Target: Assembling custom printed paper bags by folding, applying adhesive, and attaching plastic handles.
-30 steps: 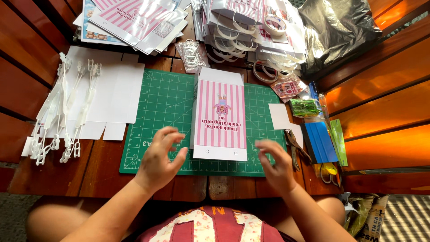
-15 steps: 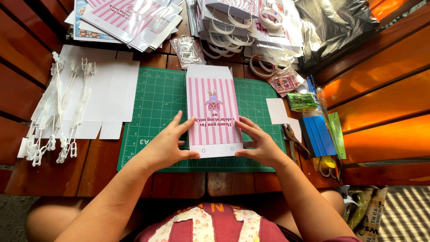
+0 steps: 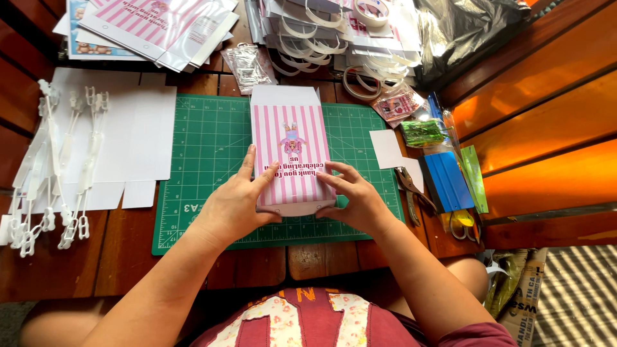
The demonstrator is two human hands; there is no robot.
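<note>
Since half a second ago both hands have closed in a little further on the near end of the pink striped box (image 3: pixel 290 154), and the box has shifted slightly up the mat. It lies flat on the green cutting mat (image 3: pixel 205 154), its white flap pointing away from the person. The left hand (image 3: pixel 234 202) grips the box's near left edge, thumb laid on the striped face and fingers curled beneath. The right hand (image 3: pixel 350 196) pinches the near right corner, fingertips pressed on top. Left of the left hand lie flat white card blanks (image 3: pixel 128 128) and white plastic handle strips (image 3: pixel 48 167). Right of the right hand sit pliers (image 3: pixel 411 193), a blue block (image 3: pixel 447 180) and yellow-handled scissors (image 3: pixel 461 222).
</note>
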